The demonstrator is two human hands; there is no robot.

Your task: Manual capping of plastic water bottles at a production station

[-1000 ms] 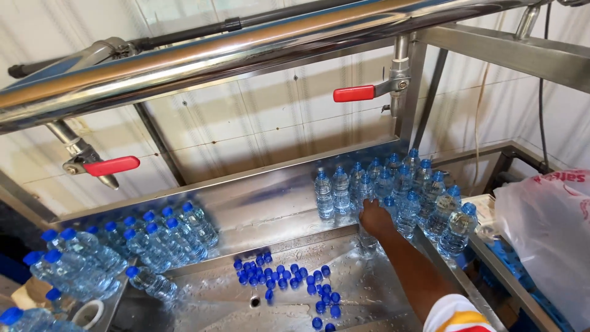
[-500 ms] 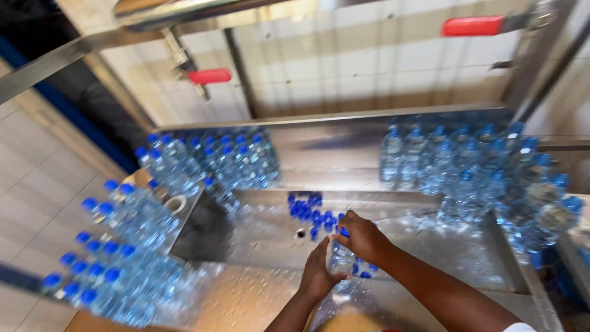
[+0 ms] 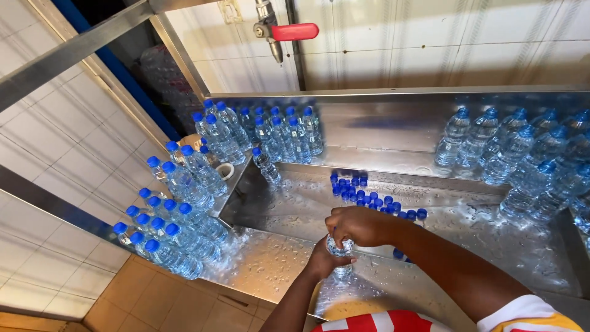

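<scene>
while my left hand (image 3: 324,261) wraps around the body of a small clear water bottle (image 3: 339,253), my right hand (image 3: 359,224) is closed over its top, fingers curled down on the neck; whether a cap sits under that palm i cannot tell; the bottle stands upright on the wet steel basin (image 3: 276,264), low in the middle of the view, close to my chest; just beyond my right hand lies a scatter of loose blue caps (image 3: 369,197) on the basin floor; off to my left, capped bottles (image 3: 169,227) lie crowded along the basin edge, blue tops pointing up at me; further back a standing group of capped bottles (image 3: 270,132) lines the raised steel shelf (image 3: 381,132); one bottle (image 3: 267,166) leans at the step below them; over on the right, another cluster of bottles (image 3: 522,154) packs the shelf corner; above, a red-handled valve (image 3: 286,32) hangs against the tiled wall (image 3: 442,43).
</scene>
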